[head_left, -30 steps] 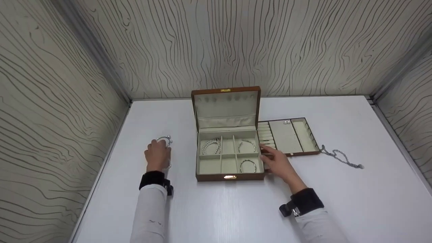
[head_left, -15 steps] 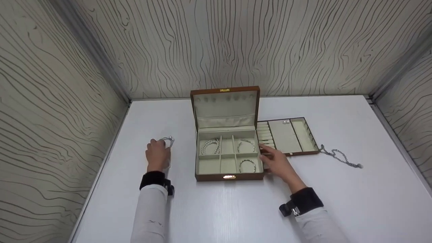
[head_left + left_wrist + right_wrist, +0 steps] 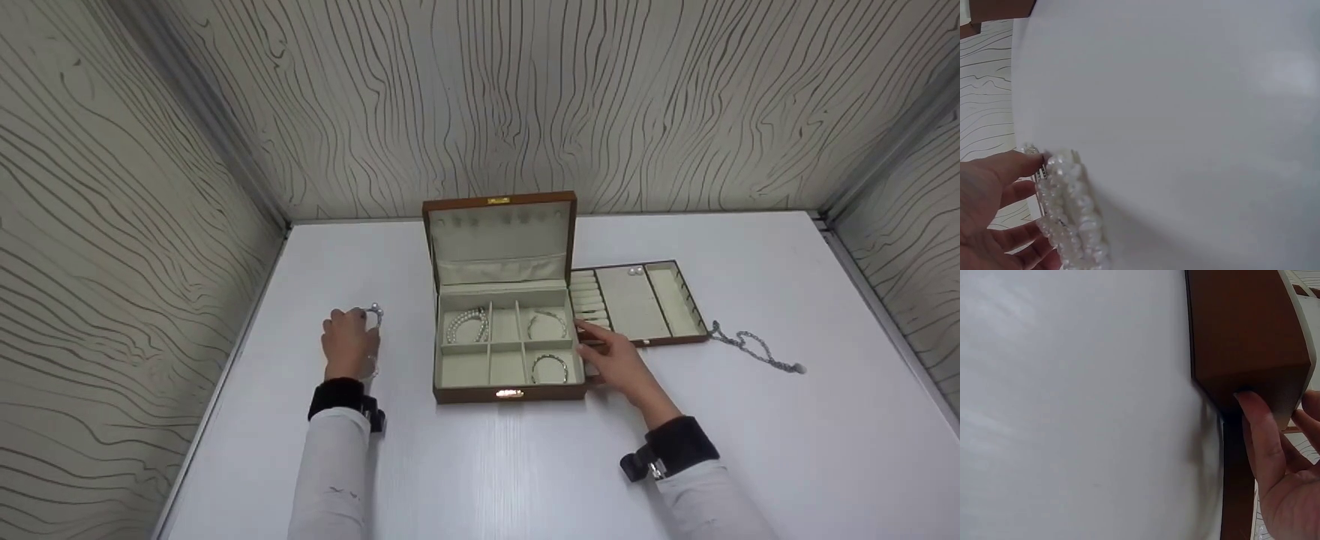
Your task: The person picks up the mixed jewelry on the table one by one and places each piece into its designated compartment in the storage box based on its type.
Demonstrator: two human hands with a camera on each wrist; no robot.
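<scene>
In the left wrist view, a bracelet of white pearl-like beads (image 3: 1075, 208) is pinched between the thumb and fingers of my left hand (image 3: 999, 208). From the head view, my left hand (image 3: 349, 343) is low over the white table, left of the box; a pearl-ended loop (image 3: 375, 309) shows past its fingertips. My right hand (image 3: 615, 360) touches the right side of an open brown jewelry box (image 3: 510, 397). Its thumb (image 3: 1261, 419) lies against the outer side wall in the right wrist view. Compartments hold a pearl strand (image 3: 466, 328), a pale bracelet (image 3: 534, 330) and a dark-patterned bracelet (image 3: 550, 382).
Behind my right hand, a shallow tray (image 3: 636, 304) with ring rolls and pearl earrings (image 3: 636, 271) sits beside the box. A silver chain (image 3: 757, 349) lies at its right corner. The box lid (image 3: 501, 236) stands upright. Patterned panels (image 3: 510, 105) border the table.
My left hand has shifted only slightly, and the bracelet loop at its fingertips has turned a little. My right hand stays at the box side.
</scene>
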